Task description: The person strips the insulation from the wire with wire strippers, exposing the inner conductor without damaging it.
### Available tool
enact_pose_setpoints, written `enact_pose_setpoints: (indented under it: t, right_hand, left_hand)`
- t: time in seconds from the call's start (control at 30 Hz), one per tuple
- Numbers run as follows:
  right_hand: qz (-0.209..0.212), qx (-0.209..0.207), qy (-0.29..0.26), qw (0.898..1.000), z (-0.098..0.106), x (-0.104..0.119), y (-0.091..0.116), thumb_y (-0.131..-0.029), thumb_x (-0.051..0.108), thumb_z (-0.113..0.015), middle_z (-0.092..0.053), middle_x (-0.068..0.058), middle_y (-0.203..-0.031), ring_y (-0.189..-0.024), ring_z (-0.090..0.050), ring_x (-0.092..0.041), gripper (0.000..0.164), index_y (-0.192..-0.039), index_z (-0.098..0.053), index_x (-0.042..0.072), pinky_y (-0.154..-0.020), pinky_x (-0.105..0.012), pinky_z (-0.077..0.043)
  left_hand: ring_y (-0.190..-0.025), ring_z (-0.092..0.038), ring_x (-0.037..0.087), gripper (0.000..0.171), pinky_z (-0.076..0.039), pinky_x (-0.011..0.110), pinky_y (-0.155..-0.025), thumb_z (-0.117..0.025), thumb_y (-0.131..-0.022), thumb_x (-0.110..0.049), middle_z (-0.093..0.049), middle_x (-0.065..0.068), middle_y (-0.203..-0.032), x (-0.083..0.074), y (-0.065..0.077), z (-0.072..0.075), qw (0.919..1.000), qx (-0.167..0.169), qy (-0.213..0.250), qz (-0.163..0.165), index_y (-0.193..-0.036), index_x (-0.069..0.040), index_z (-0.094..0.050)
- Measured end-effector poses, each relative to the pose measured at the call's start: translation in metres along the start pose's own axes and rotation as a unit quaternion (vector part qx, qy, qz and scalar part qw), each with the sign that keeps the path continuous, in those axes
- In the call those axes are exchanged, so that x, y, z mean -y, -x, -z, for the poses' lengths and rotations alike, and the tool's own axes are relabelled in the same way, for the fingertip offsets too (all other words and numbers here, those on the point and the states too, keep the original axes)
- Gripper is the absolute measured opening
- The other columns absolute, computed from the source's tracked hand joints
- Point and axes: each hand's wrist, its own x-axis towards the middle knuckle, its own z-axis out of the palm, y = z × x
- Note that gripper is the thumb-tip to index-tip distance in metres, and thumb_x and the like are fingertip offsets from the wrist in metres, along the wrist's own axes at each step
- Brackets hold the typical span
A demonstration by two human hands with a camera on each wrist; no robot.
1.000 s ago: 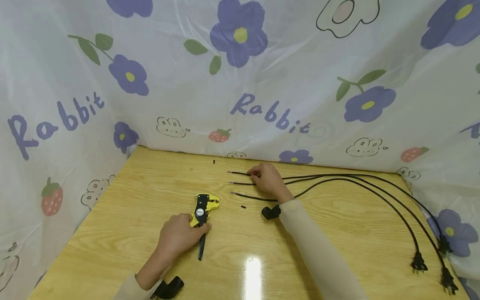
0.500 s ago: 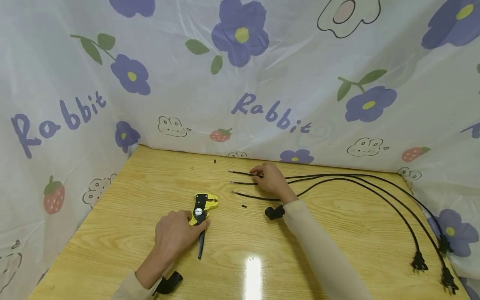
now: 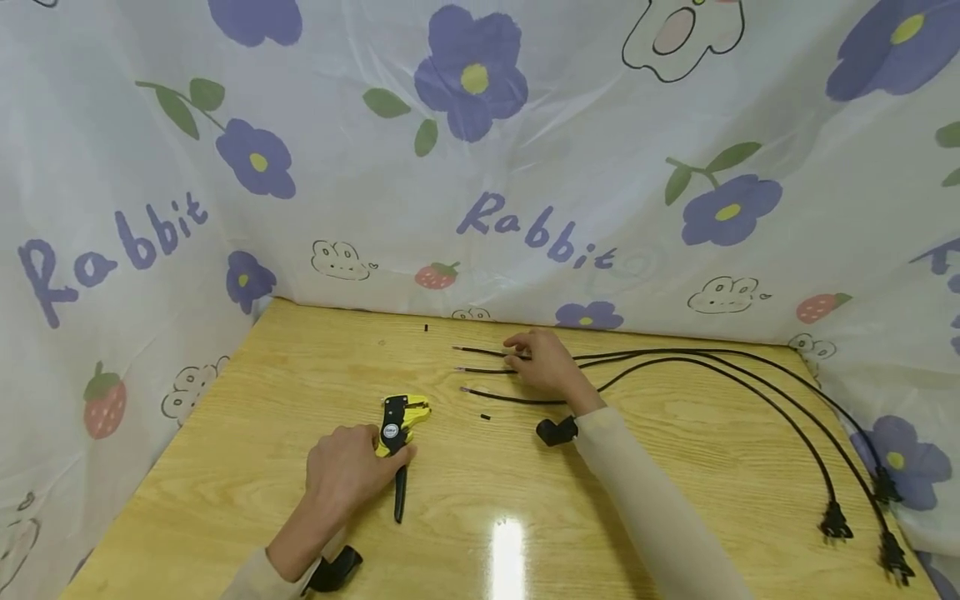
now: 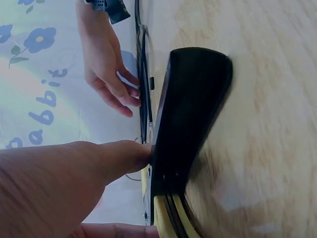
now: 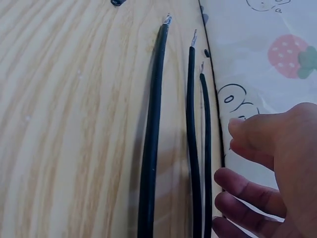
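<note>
My left hand (image 3: pixel 343 469) grips a yellow and black wire stripper (image 3: pixel 392 432) at the left middle of the table. Its black handle (image 4: pixel 195 104) fills much of the left wrist view, the thumb pressed against it. My right hand (image 3: pixel 551 368) hovers over three black power cords (image 3: pixel 675 352) near the back edge, fingers loosely bent and nothing between them. In the right wrist view the cords (image 5: pixel 154 114) run side by side, each ending in a bare strand tip (image 5: pixel 167 20). From the head view, the hand covers part of the cords.
Two short black bits of insulation (image 3: pixel 485 417) lie on the wooden table (image 3: pixel 300 400). The cords curve right to black plugs (image 3: pixel 836 523) by the right edge. A printed white cloth (image 3: pixel 345 183) hangs behind and at the sides. Black wrist mounts (image 3: pixel 557 431) sit at both wrists.
My right hand has shifted slightly right, away from the cords' bare ends, with its fingers off them. The left hand and wire stripper have drifted a little left.
</note>
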Motion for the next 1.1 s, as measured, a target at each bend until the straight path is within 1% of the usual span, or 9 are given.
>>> enact_pose_setpoints:
  t: [0.13, 0.2, 0.4, 0.6, 0.7, 0.8, 0.9, 1.0, 1.1]
  right_hand:
    - [0.004, -0.005, 0.001, 1.000, 0.003, 0.000, 0.005, -0.103, 0.028, -0.064, -0.065, -0.013, -0.129, -0.119, -0.062, -0.031, 0.038, -0.137, -0.065, 0.011, -0.101, -0.051, -0.055]
    - [0.008, -0.009, -0.003, 1.000, 0.005, -0.001, 0.009, -0.103, 0.028, -0.064, -0.065, -0.013, -0.133, -0.121, -0.062, -0.032, 0.039, -0.137, -0.064, 0.009, -0.102, -0.052, -0.055]
    - [0.019, -0.025, -0.005, 0.999, 0.014, -0.005, 0.021, -0.104, 0.029, -0.062, -0.063, -0.015, -0.140, -0.126, -0.060, -0.039, 0.041, -0.138, -0.063, 0.007, -0.105, -0.056, -0.053]
    - [0.008, -0.029, -0.010, 1.000, 0.025, -0.009, 0.032, -0.104, 0.031, -0.061, -0.058, -0.016, -0.147, -0.136, -0.052, -0.043, 0.045, -0.143, -0.059, 0.009, -0.113, -0.062, -0.044]
    - [-0.004, -0.029, -0.014, 0.999, 0.030, -0.010, 0.039, -0.104, 0.033, -0.061, -0.051, -0.017, -0.153, -0.143, -0.045, -0.044, 0.048, -0.146, -0.056, 0.011, -0.115, -0.065, -0.041]
    - [-0.006, -0.037, -0.015, 0.999, 0.036, -0.013, 0.048, -0.104, 0.036, -0.061, -0.047, -0.019, -0.155, -0.146, -0.040, -0.045, 0.050, -0.148, -0.054, 0.012, -0.116, -0.067, -0.039]
    - [0.009, -0.048, -0.009, 0.999, 0.042, -0.018, 0.056, -0.104, 0.037, -0.062, -0.046, -0.021, -0.156, -0.146, -0.039, -0.047, 0.053, -0.149, -0.053, 0.012, -0.116, -0.069, -0.037]
    - [0.026, -0.058, -0.003, 0.998, 0.048, -0.023, 0.065, -0.103, 0.038, -0.062, -0.045, -0.021, -0.157, -0.147, -0.037, -0.048, 0.055, -0.151, -0.050, 0.012, -0.116, -0.070, -0.036]
    - [0.033, -0.065, -0.004, 0.997, 0.054, -0.026, 0.074, -0.103, 0.039, -0.061, -0.042, -0.020, -0.159, -0.149, -0.034, -0.047, 0.057, -0.152, -0.048, 0.014, -0.117, -0.071, -0.034]
  left_hand:
    - [-0.047, -0.033, 0.013, 0.054, -0.021, 0.024, -0.041, -0.073, -0.084, -0.063, -0.035, -0.002, -0.053, 0.001, 0.001, 0.003, 0.9999, 0.012, 0.000, 0.007, -0.068, -0.014, -0.059]
    - [-0.047, -0.035, 0.013, 0.055, -0.023, 0.025, -0.041, -0.072, -0.085, -0.064, -0.037, -0.002, -0.053, 0.002, 0.001, 0.005, 0.9997, 0.018, -0.001, 0.013, -0.067, -0.014, -0.057]
    - [-0.052, -0.049, 0.020, 0.053, -0.036, 0.030, -0.043, -0.069, -0.090, -0.061, -0.056, 0.004, -0.063, 0.006, -0.004, 0.010, 0.9996, 0.020, 0.011, 0.015, -0.092, -0.008, -0.066]
    - [-0.051, -0.048, 0.018, 0.058, -0.038, 0.030, -0.042, -0.069, -0.092, -0.058, -0.062, 0.008, -0.072, 0.009, -0.014, 0.011, 0.9993, -0.012, 0.032, -0.013, -0.114, -0.005, -0.067]
    - [-0.055, -0.053, 0.020, 0.060, -0.041, 0.031, -0.044, -0.068, -0.092, -0.058, -0.069, 0.015, -0.090, 0.010, -0.019, 0.013, 0.9986, -0.029, 0.035, -0.028, -0.122, -0.006, -0.067]
    - [-0.069, -0.063, 0.029, 0.064, -0.050, 0.037, -0.049, -0.068, -0.093, -0.058, -0.070, 0.023, -0.109, 0.011, -0.023, 0.015, 0.9975, -0.042, 0.036, -0.043, -0.128, -0.006, -0.064]
    - [-0.091, -0.067, 0.042, 0.068, -0.057, 0.049, -0.059, -0.066, -0.094, -0.059, -0.066, 0.027, -0.119, 0.012, -0.026, 0.017, 0.9969, -0.049, 0.034, -0.052, -0.136, -0.006, -0.060]
    - [-0.112, -0.061, 0.049, 0.073, -0.058, 0.061, -0.072, -0.062, -0.095, -0.062, -0.060, 0.028, -0.129, 0.015, -0.030, 0.018, 0.9968, -0.043, 0.036, -0.057, -0.144, -0.009, -0.054]
    - [-0.127, -0.052, 0.052, 0.079, -0.055, 0.068, -0.085, -0.054, -0.096, -0.070, -0.053, 0.028, -0.142, 0.017, -0.034, 0.020, 0.9965, -0.033, 0.045, -0.061, -0.149, -0.012, -0.049]
